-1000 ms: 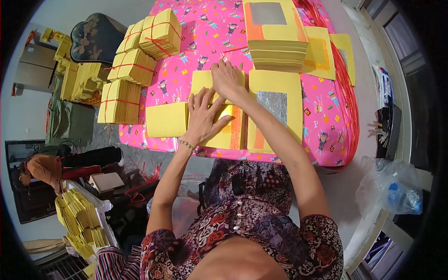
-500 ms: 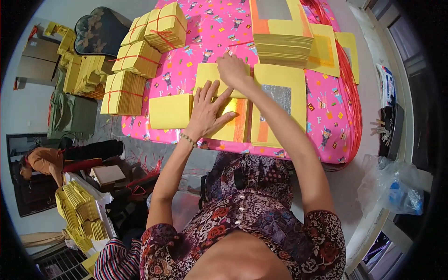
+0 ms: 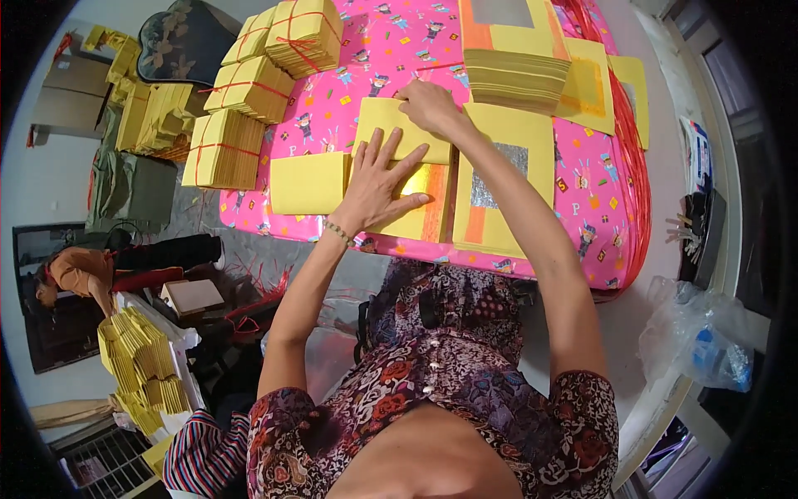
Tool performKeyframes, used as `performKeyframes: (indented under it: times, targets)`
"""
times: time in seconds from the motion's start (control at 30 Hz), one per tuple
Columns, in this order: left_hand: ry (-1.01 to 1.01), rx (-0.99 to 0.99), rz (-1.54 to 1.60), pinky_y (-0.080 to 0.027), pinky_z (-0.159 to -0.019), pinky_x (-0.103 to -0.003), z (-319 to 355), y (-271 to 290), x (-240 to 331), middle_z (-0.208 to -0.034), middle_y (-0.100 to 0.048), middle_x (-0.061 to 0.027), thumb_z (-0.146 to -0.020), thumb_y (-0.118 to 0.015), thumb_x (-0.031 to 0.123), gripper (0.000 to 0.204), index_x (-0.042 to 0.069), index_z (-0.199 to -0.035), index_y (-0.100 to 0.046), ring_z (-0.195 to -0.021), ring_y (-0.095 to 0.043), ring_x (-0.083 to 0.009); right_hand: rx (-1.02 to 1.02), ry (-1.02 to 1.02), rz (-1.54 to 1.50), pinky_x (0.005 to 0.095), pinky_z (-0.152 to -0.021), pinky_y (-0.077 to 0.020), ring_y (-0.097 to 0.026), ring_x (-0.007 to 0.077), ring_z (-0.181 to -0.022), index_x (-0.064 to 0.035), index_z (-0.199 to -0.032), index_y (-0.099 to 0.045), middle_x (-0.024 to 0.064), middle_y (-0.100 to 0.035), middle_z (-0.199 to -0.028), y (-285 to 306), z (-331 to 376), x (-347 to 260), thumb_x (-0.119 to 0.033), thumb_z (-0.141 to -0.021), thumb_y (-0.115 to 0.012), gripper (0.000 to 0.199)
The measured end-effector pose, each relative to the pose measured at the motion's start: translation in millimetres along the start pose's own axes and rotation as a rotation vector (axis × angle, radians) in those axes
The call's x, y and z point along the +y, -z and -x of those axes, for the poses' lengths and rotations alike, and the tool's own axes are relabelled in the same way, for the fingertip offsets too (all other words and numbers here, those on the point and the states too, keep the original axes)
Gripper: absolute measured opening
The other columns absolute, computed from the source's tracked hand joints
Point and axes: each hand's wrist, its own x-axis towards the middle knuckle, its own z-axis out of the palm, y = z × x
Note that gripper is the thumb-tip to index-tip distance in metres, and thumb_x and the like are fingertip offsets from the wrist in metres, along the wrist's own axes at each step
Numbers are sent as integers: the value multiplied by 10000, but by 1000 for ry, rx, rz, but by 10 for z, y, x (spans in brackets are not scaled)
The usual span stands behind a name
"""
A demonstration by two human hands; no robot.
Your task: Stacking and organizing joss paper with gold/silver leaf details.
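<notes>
My left hand (image 3: pixel 384 185) lies flat with its fingers spread on a yellow paper sheet (image 3: pixel 381 121), whose far part is folded over. Below the fold, a gold foil patch and an orange band show beside my thumb. My right hand (image 3: pixel 432 106) has its fingers curled together at the far right edge of the folded part; its fingertips are partly hidden. Right of this sheet, under my right forearm, lies a yellow paper stack (image 3: pixel 532 141) with a silver foil patch and orange band. To the left is a plain folded yellow paper (image 3: pixel 309 185).
Yellow bundles tied with red string (image 3: pixel 224 150) line the table's left side. A tall yellow paper stack (image 3: pixel 515 79) stands at the far right, near hanging red strings (image 3: pixel 636 200). Pink patterned cloth (image 3: pixel 366 66) covers the table. At left, another person (image 3: pixel 83 270) bends beside yellow bundles (image 3: pixel 137 349).
The view has shifted slightly, so the table sits higher in the picture. My left fingers are spread a little wider on the sheet; my right hand stays at its far edge.
</notes>
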Motion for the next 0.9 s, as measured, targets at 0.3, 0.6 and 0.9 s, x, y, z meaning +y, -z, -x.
performKeyframes:
  times: [0.3, 0.6, 0.9]
  targets:
    - [-29, 42, -4, -134, -1171, -620, 0, -55, -2, -1593, -246, -197, -857, -490, 762, 790, 337, -1515, -387, -1458, -168, -485, 96, 42, 97, 517, -831, -535, -653, 409, -1018, -7, -1006, -700, 226, -666, -1041, -53, 106, -50, -179, -897, -613, 221]
    - [-11, 29, 5, -122, -1184, -603, -17, -53, 15, -1599, -246, -179, -844, -537, 745, 787, 296, -1486, -452, -1470, -156, -464, 225, 83, 312, 519, -897, -480, -597, 361, -1067, -18, -1189, -609, 177, -598, -1156, -263, 222, -66, -134, -903, -595, 309]
    - [-40, 59, 8, -168, -1161, -629, -25, -62, -3, -1580, -265, -211, -831, -507, 782, 834, 316, -1513, -393, -1449, -173, -503, 244, 334, 251, 536, -1123, -315, -440, 376, -1344, 43, -1359, -475, 231, -498, -1388, 3, 1348, -8, -172, -914, -595, 509]
